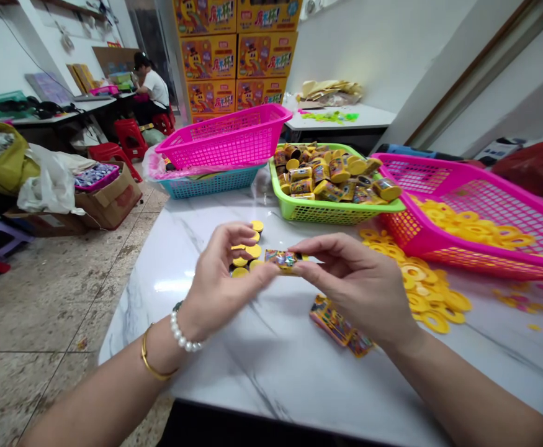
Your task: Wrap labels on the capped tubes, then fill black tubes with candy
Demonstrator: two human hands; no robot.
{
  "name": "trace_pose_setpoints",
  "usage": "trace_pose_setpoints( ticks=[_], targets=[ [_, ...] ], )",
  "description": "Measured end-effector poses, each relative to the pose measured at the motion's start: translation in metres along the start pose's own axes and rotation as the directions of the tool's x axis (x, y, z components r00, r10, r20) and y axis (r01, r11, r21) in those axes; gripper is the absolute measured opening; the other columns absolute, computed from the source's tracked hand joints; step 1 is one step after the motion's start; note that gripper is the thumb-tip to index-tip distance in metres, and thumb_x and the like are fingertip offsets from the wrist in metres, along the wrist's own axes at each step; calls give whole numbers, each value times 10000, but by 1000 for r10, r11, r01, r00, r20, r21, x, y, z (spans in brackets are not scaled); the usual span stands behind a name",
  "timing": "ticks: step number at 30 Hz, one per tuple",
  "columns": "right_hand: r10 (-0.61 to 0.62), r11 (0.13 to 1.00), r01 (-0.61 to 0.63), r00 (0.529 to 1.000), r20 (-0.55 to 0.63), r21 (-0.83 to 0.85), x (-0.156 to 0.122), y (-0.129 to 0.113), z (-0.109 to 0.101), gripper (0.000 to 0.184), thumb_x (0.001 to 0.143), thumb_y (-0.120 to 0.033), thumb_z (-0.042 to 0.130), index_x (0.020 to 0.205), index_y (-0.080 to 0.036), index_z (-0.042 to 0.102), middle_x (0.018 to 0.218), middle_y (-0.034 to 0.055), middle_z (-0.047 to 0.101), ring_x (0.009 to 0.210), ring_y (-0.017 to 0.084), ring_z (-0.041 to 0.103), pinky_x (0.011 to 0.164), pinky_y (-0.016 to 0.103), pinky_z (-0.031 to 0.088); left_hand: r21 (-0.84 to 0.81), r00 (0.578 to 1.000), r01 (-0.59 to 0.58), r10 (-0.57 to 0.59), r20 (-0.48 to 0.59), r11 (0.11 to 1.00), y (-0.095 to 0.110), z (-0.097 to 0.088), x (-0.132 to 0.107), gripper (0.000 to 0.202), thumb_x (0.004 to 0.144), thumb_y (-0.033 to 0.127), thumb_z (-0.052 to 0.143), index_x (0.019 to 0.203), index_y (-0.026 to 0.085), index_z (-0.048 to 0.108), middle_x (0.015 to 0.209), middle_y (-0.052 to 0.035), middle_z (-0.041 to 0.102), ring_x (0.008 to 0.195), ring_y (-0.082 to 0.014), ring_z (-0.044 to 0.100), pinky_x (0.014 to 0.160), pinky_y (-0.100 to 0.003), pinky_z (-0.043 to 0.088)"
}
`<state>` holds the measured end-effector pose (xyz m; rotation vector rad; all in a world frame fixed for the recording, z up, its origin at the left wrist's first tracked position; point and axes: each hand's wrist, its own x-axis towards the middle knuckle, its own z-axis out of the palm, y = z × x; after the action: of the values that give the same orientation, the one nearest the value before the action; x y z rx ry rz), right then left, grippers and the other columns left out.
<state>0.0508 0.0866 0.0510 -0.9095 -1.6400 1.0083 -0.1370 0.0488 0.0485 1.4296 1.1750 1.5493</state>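
Pinching one small colourful sticker from both ends, the left hand and right hand are holding it just above the marble table. Six yellow caps are showing behind the left hand, partly hidden. One stack of stickers is lying under the right wrist. Two pink baskets, one green basket and one blue basket are standing behind; loose yellow rings are too many to count.

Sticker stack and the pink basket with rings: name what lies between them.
Loose yellow rings lie on the table between the stack and that basket, in the head view.
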Motion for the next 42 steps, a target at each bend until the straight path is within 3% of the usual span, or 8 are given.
trace_pose_setpoints(
  ticks=[4, 7, 12, 20, 29, 33, 37, 42],
  targets=[
    [34, 997, -37, 998, 49, 73, 1, -5, -1, 224, 763, -378, 820, 859, -215, 699, 898, 55, 757, 829, 203, 733, 747, 325, 649, 304, 949, -295, 241, 202, 906, 1, 4, -5, 349, 743, 193, 807, 1053, 192, 646, 1040, -70, 700, 973, -199, 654, 838, -319, 536],
    [41, 991, -58, 990, 137, 122, 6, -4, -6, 261, 783, -393, 804, 958, -221, 715, 986, 65, 751, 917, 213, 729, 807, 340, 641, 305, 972, -207, 159, 173, 930, -2, 3, -5, 246, 804, 186, 754, 1034, 188, 666, 914, -36, 720, 765, -150, 658, 723, -285, 537],
    [149, 972, -191, 952, 268, 137, 12, -1, -13, 338, 781, -384, 798, 1052, -205, 704, 978, 72, 738, 801, 195, 720, 644, 320, 650, 263, 986, -138, 107, 127, 955, -2, 1, -2, 259, 758, 204, 792, 999, 179, 700, 921, -44, 726, 793, -160, 669, 741, -289, 534],
    [36, 995, -54, 976, 214, 83, 8, 0, -11, 292, 747, -281, 824, 1021, -214, 749, 990, 58, 773, 875, 209, 754, 803, 340, 653, -121, 960, 237, -213, 181, 964, -4, 0, 3, 301, 738, 316, 812, 954, 145, 690, 804, -32, 692, 595, -95, 584, 535, -221, 492],
    [172, 971, -199, 966, 192, 134, 11, 1, -8, 287, 572, -311, 925, 798, -203, 787, 759, 29, 783, 690, 194, 747, 681, 319, 662, -119, 967, 181, -155, 201, 976, -3, 1, -2, 282, 766, 321, 804, 965, 140, 719, 863, -65, 720, 723, -128, 627, 661, -250, 521],
    [-76, 991, 55, 982, 170, 125, 8, 5, -5, 201, 703, -239, 850, 895, -236, 790, 926, 43, 787, 863, 202, 755, 763, 330, 656, -91, 944, 259, -233, 232, 961, 0, -3, 3, 374, 787, 410, 789, 1032, 145, 692, 899, -64, 694, 678, -115, 619, 600, -235, 508],
    [-397, 908, 409, 909, 128, -86, 8, 6, -7, 225, 745, -149, 799, 934, -270, 801, 963, 45, 793, 871, 197, 757, 827, 343, 641, -122, 895, 381, -333, 296, 916, 0, -7, 8, 425, 819, 496, 741, 1032, 137, 661, 809, -40, 671, 616, -107, 605, 554, -230, 487],
    [-301, 949, 305, 952, 60, -80, 4, 6, -1, 178, 737, -198, 812, 898, -273, 810, 947, 48, 803, 866, 225, 763, 802, 366, 654, -133, 934, 283, -241, 263, 950, -4, -5, 5, 338, 808, 417, 769, 962, 140, 652, 814, -36, 679, 646, -102, 596, 601, -233, 487]
  ],
)
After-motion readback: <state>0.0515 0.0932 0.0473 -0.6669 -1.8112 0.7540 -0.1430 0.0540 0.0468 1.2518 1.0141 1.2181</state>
